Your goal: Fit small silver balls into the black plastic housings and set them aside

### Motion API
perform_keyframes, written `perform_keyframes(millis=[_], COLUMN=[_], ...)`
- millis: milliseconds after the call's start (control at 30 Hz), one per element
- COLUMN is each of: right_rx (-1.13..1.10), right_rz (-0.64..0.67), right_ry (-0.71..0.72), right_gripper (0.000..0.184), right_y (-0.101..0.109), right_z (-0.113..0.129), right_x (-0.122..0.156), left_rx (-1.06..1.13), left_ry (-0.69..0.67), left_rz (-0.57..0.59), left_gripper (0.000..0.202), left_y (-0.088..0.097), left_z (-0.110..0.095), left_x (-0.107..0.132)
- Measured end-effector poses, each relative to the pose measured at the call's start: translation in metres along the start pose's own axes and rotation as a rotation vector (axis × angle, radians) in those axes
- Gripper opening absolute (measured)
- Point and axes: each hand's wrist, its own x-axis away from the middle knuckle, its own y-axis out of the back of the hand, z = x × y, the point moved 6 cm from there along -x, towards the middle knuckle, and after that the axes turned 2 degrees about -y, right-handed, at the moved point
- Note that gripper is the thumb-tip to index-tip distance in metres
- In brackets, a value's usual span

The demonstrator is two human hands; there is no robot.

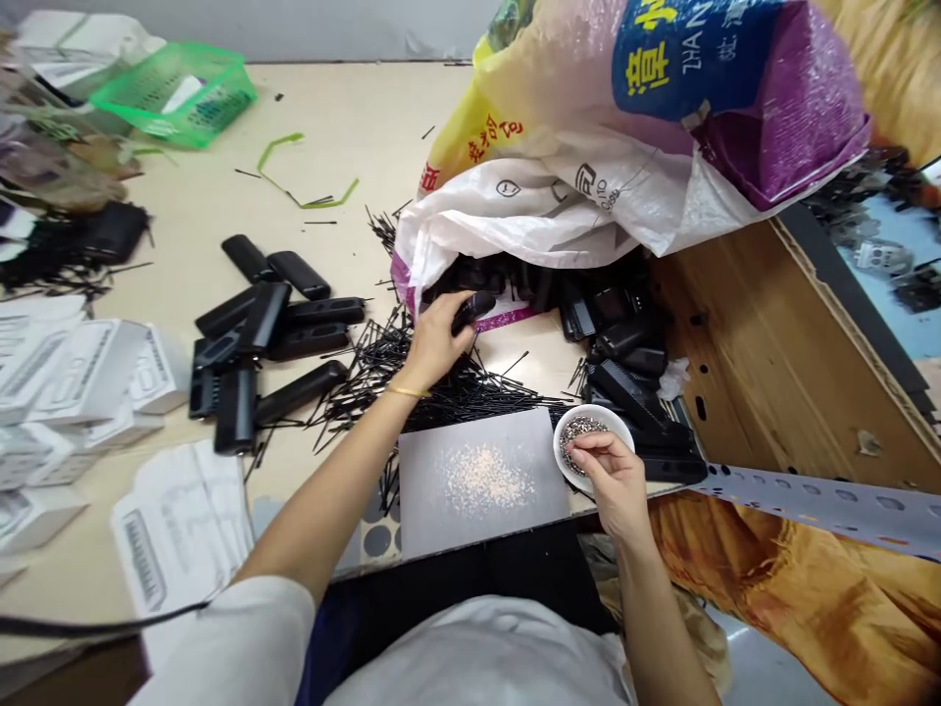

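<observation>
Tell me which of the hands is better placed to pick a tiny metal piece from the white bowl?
Right, probably. The right hand rests on the small white bowl with fingertips already among the metal pieces. The left hand is farther off, gripping a black plastic part at the woven sack.

the left hand (433, 343) grips a smooth black plastic piece (471, 308) with a dull sheen, at the mouth of a woven plastic sack (588, 186), glossy and crinkled. left of the sack lie more black plastic pieces (265, 343), semi-matt, and thin black rods (441, 387). the right hand (614, 476) pinches into a glazed white bowl (573, 466) of shiny metal bits. beside the bowl, a matt grey pad (481, 480), scuffed pale. right of the sack, bare brown board (771, 363), rough.
</observation>
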Motion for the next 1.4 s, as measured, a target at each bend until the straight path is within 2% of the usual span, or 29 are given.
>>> perform_keyframes(millis=[67, 100, 167, 200, 233, 300, 367, 467, 567, 633, 800, 900, 967, 1033, 1100, 1167, 1200, 1267, 1333, 1400], right_rx=[-0.023, -0.019, 0.020, 0.050, 0.087, 0.182, 0.291, 0.434, 0.513, 0.521, 0.293, 0.153, 0.133, 0.183, 0.325, 0.530, 0.666, 0.908, 1.095, 1.200], right_rz=[-0.016, -0.026, -0.047, -0.057, -0.066, -0.079, -0.093, -0.113, -0.130, -0.134, -0.093, -0.106, -0.064, -0.038, -0.130, -0.233, -0.198, -0.105, -0.071, -0.081], right_ry=[0.035, 0.064, 0.113, 0.130, 0.142, 0.174, 0.255, 0.470, 0.617, 0.625, 0.411, 0.311, 0.273, 0.270, 0.329, 0.401, 0.417, 0.470, 0.527, 0.567], right_gripper=[0.025, 0.024, 0.022, 0.022, 0.021, 0.021, 0.018, 0.013, 0.011, 0.013, 0.015, 0.018, 0.021, 0.023, 0.022, 0.025, 0.028, 0.039, 0.047, 0.049], right_y=[-0.012, -0.018, -0.029, -0.034, -0.038, -0.043, -0.048, -0.055, -0.061, -0.062, -0.060, -0.059, -0.056, -0.045, -0.021, 0.004, 0.010, 0.015, 0.015, 0.012], right_z=[0.000, 0.001, 0.002, 0.002, 0.002, 0.003, 0.009, 0.025, 0.036, 0.035, 0.012, 0.000, 0.001, 0.007, 0.018, 0.024, 0.022, 0.012, 0.000, -0.009], right_x=[0.001, 0.003, 0.007, 0.010, 0.012, 0.018, 0.023, 0.029, 0.032, 0.032, 0.023, 0.021, 0.021, 0.021, 0.020, 0.017, 0.012, 0.003, -0.004, -0.009], left_rx=[0.484, 0.748, 1.194, 1.345, 1.442, 1.533, 1.568, 1.582, 1.574, 1.564, 1.527, 1.504, 1.450, 1.293, 0.962, 0.610, 0.481, 0.331, 0.172, -0.023], left_ry=[0.180, 0.318, 0.630, 0.767, 0.876, 0.999, 1.042, 1.053, 1.025, 1.005, 0.933, 0.906, 0.775, 0.533, 0.323, 0.268, 0.290, 0.365, 0.430, 0.511], left_rz=[-0.173, -0.240, -0.268, -0.267, -0.268, -0.304, -0.327, -0.326, -0.323, -0.324, -0.336, -0.341, -0.310, -0.211, -0.034, 0.064, 0.045, -0.121, -0.327, -0.476], left_gripper=[0.038, 0.036, 0.030, 0.026, 0.022, 0.015, 0.014, 0.012, 0.011, 0.013, 0.018, 0.022, 0.032, 0.037, 0.029, 0.022, 0.023, 0.034, 0.044, 0.057], left_y=[0.006, 0.002, -0.019, -0.029, -0.036, -0.043, -0.045, -0.045, -0.045, -0.045, -0.045, -0.039, -0.030, -0.022, -0.023, -0.025, -0.019, 0.014, 0.068, 0.119], left_z=[-0.009, -0.011, -0.018, -0.022, -0.027, -0.031, -0.032, -0.034, -0.037, -0.039, -0.042, -0.045, -0.051, -0.060, -0.065, -0.052, -0.038, -0.002, 0.031, 0.054], left_x=[0.037, 0.057, 0.094, 0.109, 0.122, 0.140, 0.149, 0.155, 0.157, 0.158, 0.158, 0.161, 0.164, 0.165, 0.165, 0.159, 0.151, 0.129, 0.105, 0.085])
